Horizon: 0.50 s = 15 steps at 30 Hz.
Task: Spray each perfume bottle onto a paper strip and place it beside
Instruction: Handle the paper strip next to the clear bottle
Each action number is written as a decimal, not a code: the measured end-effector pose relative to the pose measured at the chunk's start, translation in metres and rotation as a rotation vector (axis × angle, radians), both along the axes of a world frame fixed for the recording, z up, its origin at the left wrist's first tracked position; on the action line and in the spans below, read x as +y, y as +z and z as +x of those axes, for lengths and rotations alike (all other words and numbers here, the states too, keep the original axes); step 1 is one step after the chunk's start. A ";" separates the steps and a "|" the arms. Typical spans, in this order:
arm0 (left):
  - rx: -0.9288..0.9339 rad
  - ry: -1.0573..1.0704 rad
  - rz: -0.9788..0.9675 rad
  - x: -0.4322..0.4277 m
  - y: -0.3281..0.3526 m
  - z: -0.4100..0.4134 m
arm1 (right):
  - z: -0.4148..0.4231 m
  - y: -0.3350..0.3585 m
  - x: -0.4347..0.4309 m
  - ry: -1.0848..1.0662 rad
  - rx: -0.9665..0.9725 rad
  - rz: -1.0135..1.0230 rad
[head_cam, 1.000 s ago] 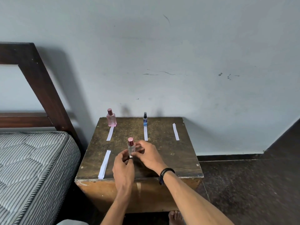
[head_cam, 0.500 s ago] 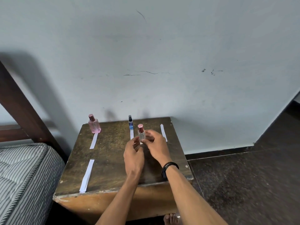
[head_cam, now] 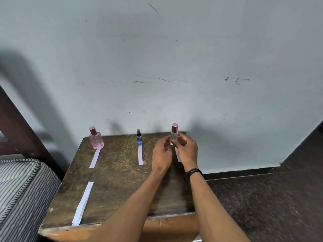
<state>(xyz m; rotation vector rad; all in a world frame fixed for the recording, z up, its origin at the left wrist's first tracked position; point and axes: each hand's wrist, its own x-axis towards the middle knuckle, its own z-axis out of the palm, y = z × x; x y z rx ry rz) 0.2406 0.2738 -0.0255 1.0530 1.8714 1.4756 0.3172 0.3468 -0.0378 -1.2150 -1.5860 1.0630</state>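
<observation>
A clear bottle with a red cap [head_cam: 174, 135] stands upright at the back right of the wooden table [head_cam: 115, 180], pinched between the fingertips of my left hand [head_cam: 161, 155] and my right hand [head_cam: 187, 151]. Its paper strip [head_cam: 178, 155] lies just in front, mostly hidden by my right hand. At the back left stands a pink bottle [head_cam: 96, 139] with a strip [head_cam: 94, 158] before it. A small blue spray bottle [head_cam: 139, 139] stands at the back middle, a strip [head_cam: 140, 155] in front of it. Another strip [head_cam: 83, 204] lies alone at the front left.
The table stands against a pale wall [head_cam: 157, 67]. A striped mattress [head_cam: 21, 193] and dark wooden bed frame [head_cam: 15, 126] lie to the left. Dark floor [head_cam: 262, 203] lies to the right of the table.
Both hands carried the clear red-capped bottle from the table's front middle to the back right, where it now stands above the right strip. The camera view shifted right.
</observation>
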 end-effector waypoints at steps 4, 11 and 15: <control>0.019 -0.044 0.008 0.017 0.003 -0.004 | -0.001 0.000 0.019 -0.014 0.000 0.027; 0.024 -0.054 0.038 0.034 -0.006 -0.006 | -0.004 -0.007 0.040 0.007 0.028 0.032; 0.032 -0.075 -0.025 0.034 -0.017 -0.004 | 0.000 -0.020 0.037 0.000 -0.012 0.022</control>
